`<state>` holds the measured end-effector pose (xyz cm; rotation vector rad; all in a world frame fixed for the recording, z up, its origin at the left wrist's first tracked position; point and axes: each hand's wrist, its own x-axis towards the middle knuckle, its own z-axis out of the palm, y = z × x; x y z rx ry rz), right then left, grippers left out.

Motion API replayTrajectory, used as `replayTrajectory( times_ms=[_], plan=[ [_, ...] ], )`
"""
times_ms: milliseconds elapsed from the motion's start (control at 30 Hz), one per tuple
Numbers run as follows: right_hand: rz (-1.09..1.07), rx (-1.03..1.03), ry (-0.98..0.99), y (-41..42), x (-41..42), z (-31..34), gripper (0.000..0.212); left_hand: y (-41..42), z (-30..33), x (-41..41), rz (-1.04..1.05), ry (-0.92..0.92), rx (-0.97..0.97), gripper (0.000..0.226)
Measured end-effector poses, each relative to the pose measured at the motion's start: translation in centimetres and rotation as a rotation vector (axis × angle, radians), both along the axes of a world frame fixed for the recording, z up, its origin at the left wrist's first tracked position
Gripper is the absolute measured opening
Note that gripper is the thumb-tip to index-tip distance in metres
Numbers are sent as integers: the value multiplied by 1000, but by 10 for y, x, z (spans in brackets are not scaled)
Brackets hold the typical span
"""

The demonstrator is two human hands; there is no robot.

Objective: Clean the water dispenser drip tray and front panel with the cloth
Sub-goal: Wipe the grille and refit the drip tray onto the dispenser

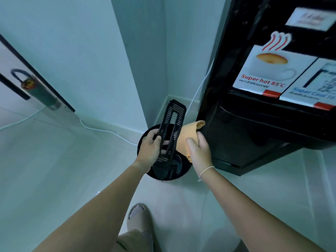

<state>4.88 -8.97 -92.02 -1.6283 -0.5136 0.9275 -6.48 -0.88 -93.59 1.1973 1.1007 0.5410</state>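
Observation:
A black slotted drip tray grille point(172, 128) stands almost upright in my left hand point(151, 150), which grips its lower end. My right hand point(199, 151) holds an orange cloth point(190, 131) right beside the grille, the cloth touching its right side. Both are held over a round black bin point(145, 137) on the floor. The black water dispenser point(254, 124) stands at the right, its front panel carrying hot and cold stickers point(269, 73).
A white wall corner point(138, 60) rises behind the bin. A white cable point(101, 130) runs along the floor and up beside the dispenser. A glass door with a padlock point(27, 82) is at the left. My foot point(138, 217) is on the tiled floor below.

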Motion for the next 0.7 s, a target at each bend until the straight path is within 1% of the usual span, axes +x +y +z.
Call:
replayTrajectory(
  times_ms=[67,100,200,233,300,367,433,500,533,600,700],
  plan=[
    [50,7,-135,6,-4,5,14,-6,10,-1,-78,24,43,23],
    [70,3,-215,9,-5,7,14,-8,15,-3,-113,26,53,25],
    [133,-72,-473,22,-1,13,31,-15,34,-14,-181,2,66,31],
    [138,-113,-516,28,2,14,37,-16,39,-17,-204,-5,70,33],
    [131,-164,-540,39,7,14,45,-17,48,-26,-233,-13,72,37],
    [120,-164,-555,46,5,17,48,-18,56,-34,-230,-16,76,40],
    [124,-128,-590,47,-8,20,40,-16,61,-43,-204,11,75,40],
    [171,-56,-694,41,-29,18,26,-11,62,-49,-175,49,71,38],
    [202,-3,-764,36,-41,16,25,-9,62,-52,-166,67,78,37],
    [246,93,-862,25,-60,10,29,-8,64,-55,-163,87,111,37],
    [260,152,-893,24,-60,13,32,-11,66,-58,-176,70,103,37]
  ],
)
